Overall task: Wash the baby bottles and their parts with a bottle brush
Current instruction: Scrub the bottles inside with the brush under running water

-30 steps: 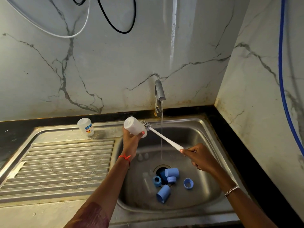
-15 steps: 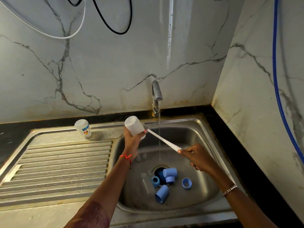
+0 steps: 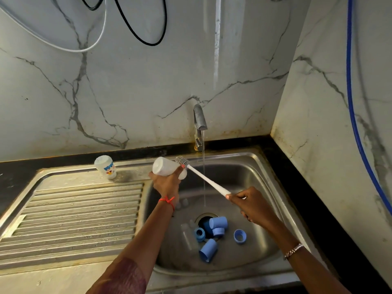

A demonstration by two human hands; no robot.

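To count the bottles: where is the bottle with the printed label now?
In the head view, the printed bottle stands on the sink's back rim behind the ribbed drainboard, left of the left hand gripping the white bottle.

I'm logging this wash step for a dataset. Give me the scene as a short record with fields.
left hand: grips the white bottle, tilted, above the basin
right hand: grips the bottle brush by its handle end
brush head: outside the bottle, by its mouth end
tap: running
blue caps and rings: lying in the basin around the drain
second bottle: standing behind the drainboard
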